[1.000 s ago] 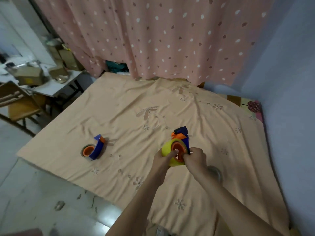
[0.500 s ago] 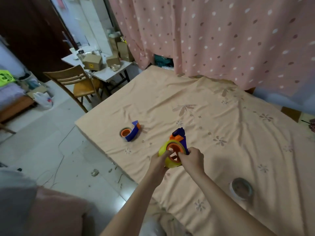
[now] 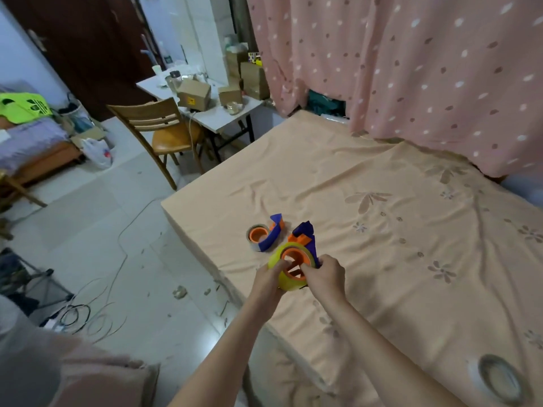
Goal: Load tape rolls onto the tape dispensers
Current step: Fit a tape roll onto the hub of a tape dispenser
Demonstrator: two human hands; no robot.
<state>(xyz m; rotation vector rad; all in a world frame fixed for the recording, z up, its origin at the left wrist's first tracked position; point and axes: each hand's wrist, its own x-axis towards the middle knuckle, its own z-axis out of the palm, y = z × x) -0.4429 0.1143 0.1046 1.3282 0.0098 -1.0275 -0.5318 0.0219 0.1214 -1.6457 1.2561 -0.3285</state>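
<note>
1. Yellow tape roll (image 3: 289, 278) held between both hands over the near edge of the bed sheet (image 3: 382, 218), seated around the orange hub of the blue dispenser (image 3: 305, 239).
2. Left hand (image 3: 269, 282) cupped on the roll's left rim, thumb at the hub; right hand (image 3: 324, 277) pinching the right side, fingers closed.
3. Dispenser's long axis pointing up and away from the hands, handle end farthest.
4. Loose tape roll (image 3: 499, 378) lying well to the right, nearer the right hand.
5. Second dispenser (image 3: 266, 235) just beyond, on the left, seemingly already loaded.
</note>
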